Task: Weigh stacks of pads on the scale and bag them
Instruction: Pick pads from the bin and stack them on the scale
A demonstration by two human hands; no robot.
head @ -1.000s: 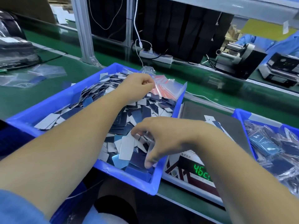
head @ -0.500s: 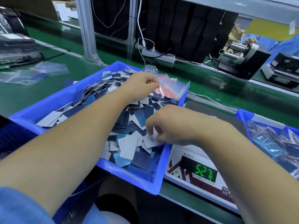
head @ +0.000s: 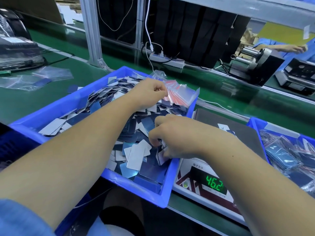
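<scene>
the loose pads (head: 134, 156) lie heaped in the blue bin (head: 56, 108) just left of the scale (head: 201, 183), their long axes pointing every which way, a pale one near the front running roughly front to back. the right hand (head: 177, 135) reaches into the heap with fingers curled round a few pads at the bin's right wall. the left hand (head: 150, 91) pinches clear zip bags (head: 179, 94) at the bin's far corner.

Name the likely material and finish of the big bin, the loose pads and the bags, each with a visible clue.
Blue bin: moulded plastic, smooth, with a soft sheen on its rim.
Loose pads: thin, flat sheet, perhaps film-faced; matte white one side, reflective blue the other.
Bags: clear, glossy plastic film; it crinkles and shows red strips.
</scene>
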